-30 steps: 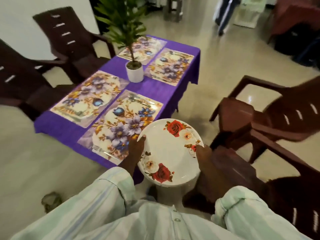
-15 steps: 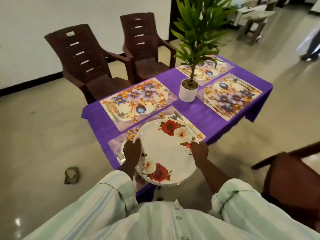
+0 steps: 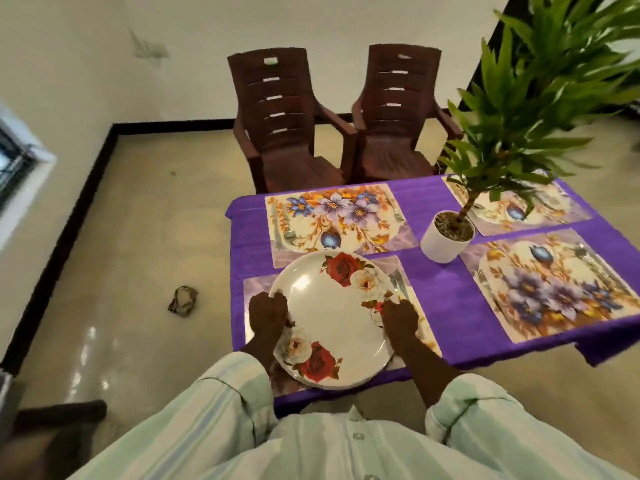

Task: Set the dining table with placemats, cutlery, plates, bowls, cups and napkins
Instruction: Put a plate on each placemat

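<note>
A white plate with red and white roses (image 3: 334,318) is over the near-left floral placemat (image 3: 412,306) on the purple-clothed table (image 3: 440,292). My left hand (image 3: 268,315) grips its left rim and my right hand (image 3: 398,317) grips its right rim. Whether the plate rests on the mat or hovers just above it I cannot tell. A fork (image 3: 398,284) lies on the mat beside the plate's right edge. Three other floral placemats lie on the table: far left (image 3: 337,220), far right (image 3: 519,209) and near right (image 3: 554,282), with cutlery on them.
A potted green plant in a white pot (image 3: 446,237) stands at the table's middle. Two brown plastic chairs (image 3: 287,123) (image 3: 398,112) stand at the far side. A dark scrap (image 3: 183,301) lies on the floor left of the table.
I have turned to face the table's long side, and the plate has moved forward and down over the near-left placemat. Both hands keep their hold on its rim.
</note>
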`<state>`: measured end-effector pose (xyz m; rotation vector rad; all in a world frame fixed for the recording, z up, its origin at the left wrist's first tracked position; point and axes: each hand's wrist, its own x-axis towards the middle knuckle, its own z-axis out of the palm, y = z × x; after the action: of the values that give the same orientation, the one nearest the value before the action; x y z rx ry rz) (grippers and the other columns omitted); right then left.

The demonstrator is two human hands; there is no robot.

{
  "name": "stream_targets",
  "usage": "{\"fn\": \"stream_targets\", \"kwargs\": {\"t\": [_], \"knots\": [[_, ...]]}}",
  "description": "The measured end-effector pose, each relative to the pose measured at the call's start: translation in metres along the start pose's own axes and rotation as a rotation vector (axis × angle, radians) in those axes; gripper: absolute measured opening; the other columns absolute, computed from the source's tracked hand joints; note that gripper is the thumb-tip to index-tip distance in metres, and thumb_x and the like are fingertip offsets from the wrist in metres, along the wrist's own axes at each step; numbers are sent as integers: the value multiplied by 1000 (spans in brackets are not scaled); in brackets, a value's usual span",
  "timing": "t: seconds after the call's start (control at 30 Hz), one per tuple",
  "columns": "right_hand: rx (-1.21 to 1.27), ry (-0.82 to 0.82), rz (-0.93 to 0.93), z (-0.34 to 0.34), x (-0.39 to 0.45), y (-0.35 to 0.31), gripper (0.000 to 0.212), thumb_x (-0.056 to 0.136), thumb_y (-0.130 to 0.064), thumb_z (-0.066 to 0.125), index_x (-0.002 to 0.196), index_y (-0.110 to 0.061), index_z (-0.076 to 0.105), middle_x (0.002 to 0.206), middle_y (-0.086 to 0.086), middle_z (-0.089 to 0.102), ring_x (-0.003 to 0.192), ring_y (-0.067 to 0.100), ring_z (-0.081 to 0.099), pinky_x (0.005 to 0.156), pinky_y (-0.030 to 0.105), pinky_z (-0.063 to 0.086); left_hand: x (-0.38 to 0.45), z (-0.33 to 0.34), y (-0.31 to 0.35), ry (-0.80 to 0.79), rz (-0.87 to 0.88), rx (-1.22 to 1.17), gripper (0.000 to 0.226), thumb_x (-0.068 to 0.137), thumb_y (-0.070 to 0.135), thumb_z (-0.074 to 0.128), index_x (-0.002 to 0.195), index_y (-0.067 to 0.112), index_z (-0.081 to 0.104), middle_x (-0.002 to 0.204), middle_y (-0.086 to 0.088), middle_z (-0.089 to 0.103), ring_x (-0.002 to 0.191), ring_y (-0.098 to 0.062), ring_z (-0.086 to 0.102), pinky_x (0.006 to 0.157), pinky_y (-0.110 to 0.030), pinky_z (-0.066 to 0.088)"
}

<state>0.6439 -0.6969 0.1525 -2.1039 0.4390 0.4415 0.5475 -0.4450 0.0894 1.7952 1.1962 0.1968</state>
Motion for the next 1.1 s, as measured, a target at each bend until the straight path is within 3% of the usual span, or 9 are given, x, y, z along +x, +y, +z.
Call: {"fn": "stream_targets", "kwargs": {"t": [0.13, 0.2, 0.37, 0.57, 0.67, 0.77, 0.93, 1.03, 1.1], "knots": [[-24, 17, -80, -3, 15, -6, 32, 103, -26, 41, 121, -9, 62, 123, 10, 62, 112, 23, 60, 94, 29, 47, -27, -8, 31, 73, 5, -50, 38, 92, 38, 59, 90, 1, 63, 84, -12, 67, 78, -28, 64, 68, -36, 53], [-153, -10, -76, -3, 17, -8, 32, 102, -25, 43, 120, -9, 63, 126, 12, 61, 118, 28, 57, 101, 35, 45, -29, -9, 35, 89, -15, -40, 35, 93, 35, 58, 87, 1, 63, 78, -9, 63, 72, -24, 60, 60, -27, 44], [-224, -22, -101, 3, 23, -13, 34, 102, -30, 43, 124, -14, 64, 128, 9, 60, 119, 27, 58, 96, 32, 47, -19, -6, 22, 83, -2, 9, 41, 89, 38, 52, 81, -1, 63, 77, -11, 63, 77, -31, 63, 61, -28, 39], [-191, -176, -14, 1, 32, -8, 33, 83, -33, 54, 101, -12, 71, 96, 5, 71, 94, 24, 68, 85, 37, 56, -22, -10, 32, 63, 13, 26, 41, 75, 36, 46, 81, -3, 59, 78, -10, 57, 75, -24, 54, 54, -26, 30], [-236, -119, -20, 6, 35, -6, 34, 89, -34, 54, 105, -9, 70, 100, 7, 70, 96, 24, 67, 78, 29, 53, -19, -9, 29, 67, 3, 44, 26, 86, 23, 55, 85, -2, 60, 81, -8, 58, 80, -25, 57, 61, -26, 33], [-369, -5, -8, 12, 30, -12, 39, 97, -36, 50, 114, -4, 65, 111, 11, 66, 103, 27, 64, 72, 27, 43, -18, -10, 25, 84, 53, 62, 34, 82, 30, 51, 83, -2, 62, 78, -6, 57, 75, -22, 55, 57, -24, 32], [-473, 25, -57, 20, 30, -10, 35, 100, -27, 47, 119, -2, 62, 121, 15, 62, 111, 30, 61, 91, 34, 51, -25, -12, 24, 98, 140, 51, 39, 78, 31, 45, 79, -4, 64, 69, -3, 55, 66, -16, 51, 53, -21, 30], [-529, 51, -85, 22, 26, -11, 37, 101, -29, 43, 122, -4, 61, 126, 15, 59, 117, 29, 57, 100, 37, 46, -30, -12, 22, 104, 208, 61, 35, 85, 27, 49, 77, -4, 64, 64, -1, 55, 55, -1, 44, 51, -17, 30], [-541, 101, -67, 22, 31, -11, 39, 100, -33, 44, 118, -4, 62, 124, 14, 61, 116, 29, 56, 100, 38, 42, -26, -11, 13, 111, 220, 88, 32, 85, 27, 49, 79, -1, 64, 68, -4, 58, 57, -4, 47, 54, -19, 32]]}}
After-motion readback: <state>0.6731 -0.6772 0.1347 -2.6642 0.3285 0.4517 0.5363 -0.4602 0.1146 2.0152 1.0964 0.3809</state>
